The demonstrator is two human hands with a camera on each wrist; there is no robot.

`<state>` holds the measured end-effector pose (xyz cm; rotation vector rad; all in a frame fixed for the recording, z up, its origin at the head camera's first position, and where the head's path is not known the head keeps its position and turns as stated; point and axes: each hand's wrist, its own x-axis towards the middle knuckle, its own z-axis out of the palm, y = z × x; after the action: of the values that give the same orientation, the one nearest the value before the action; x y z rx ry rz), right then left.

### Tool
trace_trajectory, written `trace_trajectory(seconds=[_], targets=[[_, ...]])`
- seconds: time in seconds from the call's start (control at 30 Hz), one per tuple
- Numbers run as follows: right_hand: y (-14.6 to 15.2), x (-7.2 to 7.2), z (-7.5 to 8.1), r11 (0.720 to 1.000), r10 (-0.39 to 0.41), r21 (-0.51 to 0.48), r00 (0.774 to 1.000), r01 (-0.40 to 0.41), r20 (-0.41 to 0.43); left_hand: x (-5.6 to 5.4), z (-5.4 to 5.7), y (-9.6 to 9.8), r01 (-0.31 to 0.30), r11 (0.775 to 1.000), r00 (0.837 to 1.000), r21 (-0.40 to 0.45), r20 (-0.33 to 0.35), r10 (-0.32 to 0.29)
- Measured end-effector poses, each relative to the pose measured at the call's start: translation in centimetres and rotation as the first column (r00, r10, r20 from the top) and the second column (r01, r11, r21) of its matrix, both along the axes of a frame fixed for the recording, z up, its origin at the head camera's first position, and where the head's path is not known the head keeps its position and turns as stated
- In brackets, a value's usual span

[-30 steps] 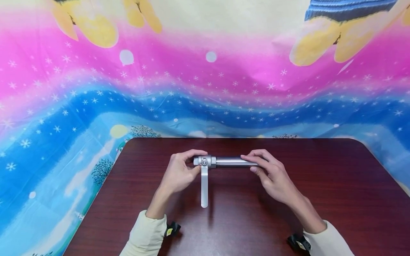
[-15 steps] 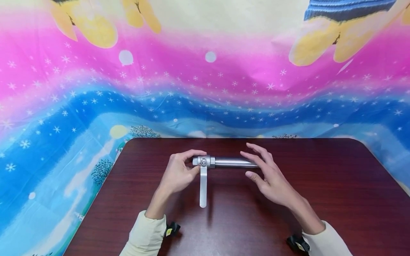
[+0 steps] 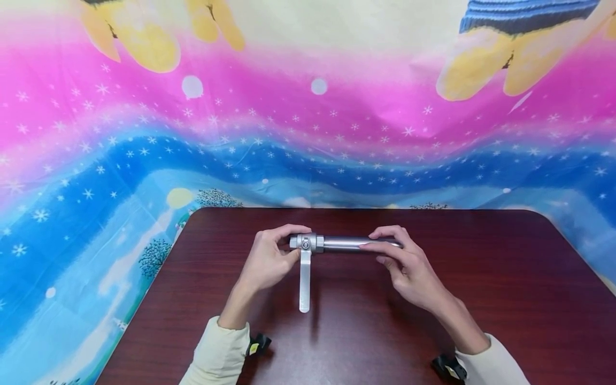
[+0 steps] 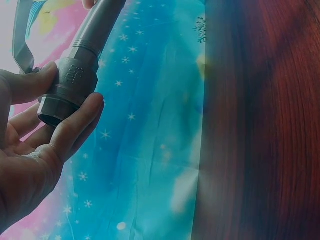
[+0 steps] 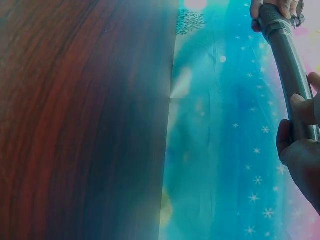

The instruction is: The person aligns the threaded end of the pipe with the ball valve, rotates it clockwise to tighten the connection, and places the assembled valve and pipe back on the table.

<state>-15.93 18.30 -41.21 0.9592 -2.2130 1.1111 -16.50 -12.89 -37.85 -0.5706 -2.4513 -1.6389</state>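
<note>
We held the metal valve (image 3: 313, 240) and its pipe (image 3: 343, 244) level above the table (image 3: 491, 251): our left hand (image 3: 267, 262) pinched the valve's body, our right hand (image 3: 415, 270) curled fingers and thumb round the pipe. It seemed heavy, stiff, slick — best taken by the hex collar (image 3: 320, 244) and pipe, not the lever (image 3: 305, 283).

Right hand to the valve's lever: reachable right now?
Probably yes: the right hand would first have to release the tube, but the free end of the lever sticks out uncovered and the left hand holds the valve.
</note>
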Motion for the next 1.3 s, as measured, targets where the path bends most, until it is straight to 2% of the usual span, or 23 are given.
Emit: trace_trajectory(seconds=[0.23, 0.6, 0.97, 1.2, 1.3], targets=[[0.03, 0.08, 0.04, 1.0, -0.003, -0.002, 1.0, 0.003, 0.021, 0.08, -0.12, 0.02, 0.004, 1.0, 1.0, 0.003, 0.01, -0.004], [0.38, 0.0, 0.02, 0.999, -0.015, 0.029, 1.0, 0.015, 0.007, 0.04, -0.21, 0.02, 0.003, 1.0, 1.0, 0.001, 0.001, -0.003], [0.61, -0.11, 0.11, 1.0, 0.011, 0.025, 0.999, -0.012, 0.039, -0.02, -0.17, 0.08, 0.001, 1.0, 1.0, -0.006, 0.003, -0.001], [0.43, 0.08, 0.04, 0.997, -0.039, 0.074, 0.997, 0.033, 0.071, -0.03, -0.09, 0.15, 0.003, 1.0, 1.0, -0.013, -0.012, -0.003], [0.16, 0.14, -0.07, 0.996, -0.053, 0.075, 0.997, 0.048, 0.059, -0.06, -0.1, 0.2, 0.002, 1.0, 1.0, -0.016, -0.015, -0.002]])
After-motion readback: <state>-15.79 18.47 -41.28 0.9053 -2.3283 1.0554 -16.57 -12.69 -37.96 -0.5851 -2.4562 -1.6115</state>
